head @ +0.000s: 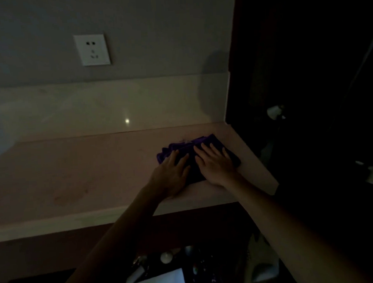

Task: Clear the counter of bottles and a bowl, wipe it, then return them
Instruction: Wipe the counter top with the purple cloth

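Worktop [79,175]: pale stone, dimly lit, carrying one folded purple cloth [211,143] near its right end; no bottle or bowl stands on it in this view. Below the front edge, small indistinct items lie in the dark, too dim to identify. Left hand [172,174]: flat, fingers straight, pressing the cloth's left part. Right hand [216,165]: flat beside it, fingers spread, pressing the cloth's right part. Wall socket [92,50] above.

Counter [74,168] lies open leftward; cloth [181,148] sits near its right edge, wall [136,100] behind
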`<state>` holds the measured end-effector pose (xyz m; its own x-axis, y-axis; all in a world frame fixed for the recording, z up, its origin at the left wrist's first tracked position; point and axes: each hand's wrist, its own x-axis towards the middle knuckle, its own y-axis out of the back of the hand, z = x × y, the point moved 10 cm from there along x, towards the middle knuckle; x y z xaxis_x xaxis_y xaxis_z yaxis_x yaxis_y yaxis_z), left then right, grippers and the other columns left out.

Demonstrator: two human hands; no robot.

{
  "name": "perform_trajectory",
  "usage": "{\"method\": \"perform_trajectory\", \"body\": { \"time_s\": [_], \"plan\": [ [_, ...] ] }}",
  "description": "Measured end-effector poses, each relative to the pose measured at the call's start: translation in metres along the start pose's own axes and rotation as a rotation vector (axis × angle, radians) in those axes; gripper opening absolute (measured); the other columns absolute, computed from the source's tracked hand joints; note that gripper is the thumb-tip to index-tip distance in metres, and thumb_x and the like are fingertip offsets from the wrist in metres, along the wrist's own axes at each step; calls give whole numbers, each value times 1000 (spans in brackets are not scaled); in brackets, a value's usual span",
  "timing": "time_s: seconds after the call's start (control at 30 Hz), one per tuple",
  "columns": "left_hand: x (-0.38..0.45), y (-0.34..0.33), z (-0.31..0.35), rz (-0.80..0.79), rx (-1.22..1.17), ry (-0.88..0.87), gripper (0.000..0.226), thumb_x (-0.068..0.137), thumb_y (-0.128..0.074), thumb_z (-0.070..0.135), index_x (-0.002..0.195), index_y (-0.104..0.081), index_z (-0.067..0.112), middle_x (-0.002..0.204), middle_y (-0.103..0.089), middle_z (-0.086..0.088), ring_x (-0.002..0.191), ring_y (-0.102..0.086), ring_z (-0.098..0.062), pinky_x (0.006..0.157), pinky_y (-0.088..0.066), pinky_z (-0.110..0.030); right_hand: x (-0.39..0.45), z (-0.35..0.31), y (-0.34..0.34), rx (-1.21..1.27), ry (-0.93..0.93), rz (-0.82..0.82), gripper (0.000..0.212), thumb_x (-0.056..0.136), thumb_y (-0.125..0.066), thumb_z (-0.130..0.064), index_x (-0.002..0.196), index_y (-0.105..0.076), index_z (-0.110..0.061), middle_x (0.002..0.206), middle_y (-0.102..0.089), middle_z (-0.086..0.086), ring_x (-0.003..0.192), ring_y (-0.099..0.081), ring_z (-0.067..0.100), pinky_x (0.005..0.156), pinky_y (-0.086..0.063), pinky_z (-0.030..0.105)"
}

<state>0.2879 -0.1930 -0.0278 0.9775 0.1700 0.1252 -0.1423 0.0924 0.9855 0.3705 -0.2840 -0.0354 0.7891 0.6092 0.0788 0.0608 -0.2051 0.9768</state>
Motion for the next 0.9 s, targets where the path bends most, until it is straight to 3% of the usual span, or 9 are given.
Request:
{"method": "perform_trajectory", "body": {
  "time_s": [0.13, 0.33, 0.4, 0.53, 0.63, 0.73, 0.83, 0.9],
  "plan": [
    [14, -9, 46, 10, -17, -82, 55, 104, -21, 43, 155, -19, 25, 163, -11, -12, 149, -18, -31, 116, -27, -39, -22, 48, 12, -3, -77, 26, 53, 102, -11, -48, 154, -12, -38, 164, -7, -9, 151, -3, 15, 121, 0, 44],
    [12, -28, 63, -36, 97, -244, 80, 94, 12, 57, 154, -21, 16, 163, -17, -12, 150, -11, -34, 116, -28, -50, -46, 64, 16, -15, -121, 28, 54, 102, -10, -48, 154, -13, -37, 164, -7, -9, 151, -3, 17, 122, -3, 44],
    [3, -23, 68, -46, 104, -242, 69, 99, -2, 48, 154, -24, 14, 161, -21, -12, 149, -14, -34, 116, -29, -51, -52, 65, 16, -14, -127, 27, 54, 101, -10, -49, 154, -12, -37, 164, -7, -9, 151, -3, 16, 122, -3, 44],
    [-15, -24, 79, -140, -16, -305, 52, 101, -27, 26, 136, -51, -4, 145, -46, -25, 135, -40, -49, 102, -46, -55, -63, 66, 15, -18, -148, 30, 54, 101, -10, -50, 154, -13, -37, 164, -7, -10, 151, -4, 16, 121, -3, 43],
    [-18, 1, 79, 4, -58, -228, 53, 104, -29, 35, 153, -29, 13, 161, -23, -10, 149, -20, -32, 118, -25, -45, -65, 64, 16, -17, -160, 19, 55, 101, -10, -49, 154, -13, -36, 164, -6, -9, 151, -3, 17, 121, -2, 43],
    [-12, 0, 71, -25, -99, -152, 58, 100, -30, 45, 151, -33, 16, 159, -27, -11, 145, -28, -30, 118, -25, -44, -62, 63, 17, -10, -149, 10, 55, 102, -12, -48, 154, -15, -32, 164, -9, -6, 151, -6, 19, 121, -3, 43],
    [-31, 15, 64, -12, -181, -194, 70, 92, -21, 54, 140, -46, 10, 139, -46, -15, 123, -49, -34, 101, -43, -45, -70, 48, 24, 24, -111, 148, 55, 103, -19, -43, 152, -29, -19, 161, -25, 3, 149, -17, 22, 121, -9, 40],
    [-64, 31, 51, 69, -250, -224, 50, 97, -39, 37, 134, -53, 6, 135, -52, -15, 119, -50, -29, 99, -45, -42, -91, 9, 26, 128, 12, 330, 51, 103, -28, -38, 144, -44, -12, 153, -41, 8, 144, -30, 24, 120, -17, 40]
  ]
}}
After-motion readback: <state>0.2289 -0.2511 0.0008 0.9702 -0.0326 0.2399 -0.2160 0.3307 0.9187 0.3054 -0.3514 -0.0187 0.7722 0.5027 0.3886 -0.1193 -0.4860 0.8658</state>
